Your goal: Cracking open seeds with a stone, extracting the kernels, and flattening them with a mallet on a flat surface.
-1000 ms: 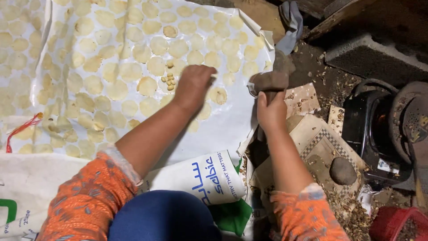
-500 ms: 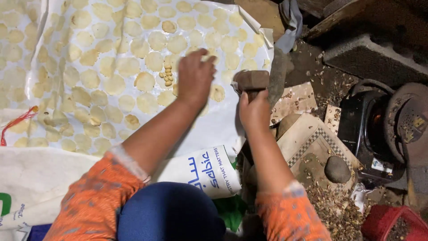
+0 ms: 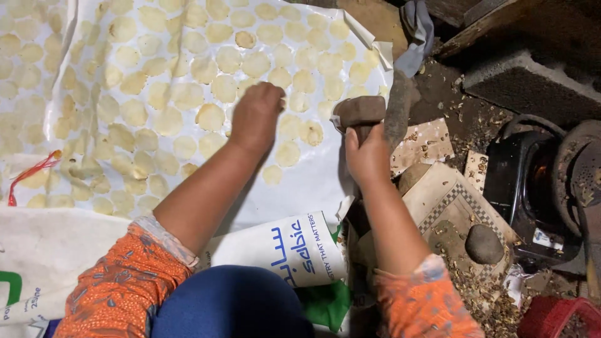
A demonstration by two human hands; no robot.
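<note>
One mallet [image 3: 359, 112], head up, beside the sheet's [image 3: 313, 181] right edge; right hand [image 3: 368, 156] closed round its handle. Left hand [image 3: 255, 119] curled on pale discs [image 3: 210, 117], too many to count; grip unclear. One stone [image 3: 483, 244] lies apart.

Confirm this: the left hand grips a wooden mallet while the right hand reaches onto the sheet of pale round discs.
Hands swapped. In the head view, the right hand grips the wooden mallet, and the left hand reaches onto the sheet of pale round discs.
</note>
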